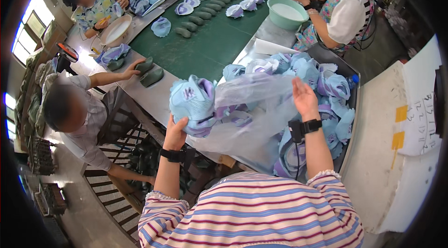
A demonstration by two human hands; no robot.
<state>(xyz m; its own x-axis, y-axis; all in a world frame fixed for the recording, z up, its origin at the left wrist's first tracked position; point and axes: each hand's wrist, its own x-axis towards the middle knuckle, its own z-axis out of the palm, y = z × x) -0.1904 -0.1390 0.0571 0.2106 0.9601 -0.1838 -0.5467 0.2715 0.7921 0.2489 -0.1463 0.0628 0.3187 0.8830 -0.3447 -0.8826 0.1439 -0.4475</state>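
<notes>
My left hand (175,132) grips a bundle of light blue and purple shoe uppers (189,101) from below, held up over the near metal edge of the table. A thin clear plastic bag (255,90) stretches from beside that bundle toward the right, partly blurred. My right hand (305,99) is raised at the bag's right end, palm up, fingers spread and apart. Whether it touches the plastic I cannot tell. Beneath and behind the bag lies a heap of similar shoe uppers (333,87), partly covered by the plastic.
A green conveyor (186,54) carries rows of dark green shoe lasts (217,3) and uppers. At left a seated person's hand (133,68) touches lasts on the table edge. Two other people work beyond, near a green basin (287,13) and a beige basin (116,31). A whitish board (375,141) stands at right.
</notes>
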